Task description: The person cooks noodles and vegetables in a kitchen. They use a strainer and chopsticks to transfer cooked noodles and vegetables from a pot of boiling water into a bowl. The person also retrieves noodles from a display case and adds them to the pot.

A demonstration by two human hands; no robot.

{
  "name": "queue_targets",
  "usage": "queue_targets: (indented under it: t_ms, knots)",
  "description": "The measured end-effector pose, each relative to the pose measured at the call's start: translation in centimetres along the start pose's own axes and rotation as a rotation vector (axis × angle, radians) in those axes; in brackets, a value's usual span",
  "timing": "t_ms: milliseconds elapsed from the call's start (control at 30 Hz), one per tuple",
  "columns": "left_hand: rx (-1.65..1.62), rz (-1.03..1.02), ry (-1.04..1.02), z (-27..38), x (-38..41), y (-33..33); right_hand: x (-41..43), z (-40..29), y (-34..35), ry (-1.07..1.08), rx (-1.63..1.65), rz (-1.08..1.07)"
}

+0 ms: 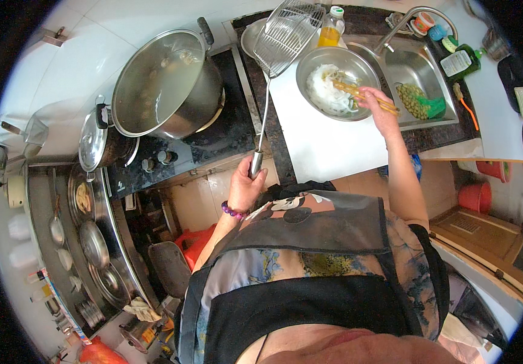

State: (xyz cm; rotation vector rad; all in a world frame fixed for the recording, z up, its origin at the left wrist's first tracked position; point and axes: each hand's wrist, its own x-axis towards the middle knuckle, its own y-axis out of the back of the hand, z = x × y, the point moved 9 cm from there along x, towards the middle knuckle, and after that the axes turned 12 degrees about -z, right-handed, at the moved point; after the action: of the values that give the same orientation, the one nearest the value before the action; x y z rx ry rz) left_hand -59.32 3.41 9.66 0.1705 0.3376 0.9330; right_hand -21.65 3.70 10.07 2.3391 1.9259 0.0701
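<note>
My left hand point(245, 184) grips the metal handle of a wire strainer point(284, 38), whose slotted basket is raised above the counter, left of a steel bowl. My right hand point(379, 107) holds wooden chopsticks point(357, 93), their tips among white noodles point(327, 88) in the wide stainless steel bowl point(304, 98). Some yellowish-green pieces lie among the noodles. The bowl stands on a white board point(320, 148) beside the sink. To the left, a large steel pot point(211, 86) of cloudy liquid stands on the black gas stove point(188, 157), with a few pale lumps in it.
A bottle of yellow oil point(329, 34) stands behind the bowl. The sink point(448, 102) holds a green net bag of small round produce point(414, 100), with a curved faucet point(400, 29) over it. Left of the large pot is a smaller lidded pot point(93, 145). Green detergent point(459, 63) stands at the right.
</note>
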Motion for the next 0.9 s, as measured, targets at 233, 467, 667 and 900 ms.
queue_targets:
  t_ms: [233,467,667,900]
  knots:
    - [-0.166,-0.030,0.011,-0.7,0.2,-0.8,0.0,0.5,-0.8,-0.027,-0.188,-0.151]
    - [-0.044,0.001,-0.040,-1.5,-0.2,-0.7,2.1,-1.6,4.9,-0.020,-0.291,0.029]
    - [-0.110,-0.015,-0.037,-0.9,0.4,-1.2,4.6,2.7,4.5,-0.087,-0.168,0.103]
    - [-0.012,-0.019,-0.017,-1.1,0.8,-1.3,2.4,-1.9,-0.7,-0.134,-0.167,-0.290]
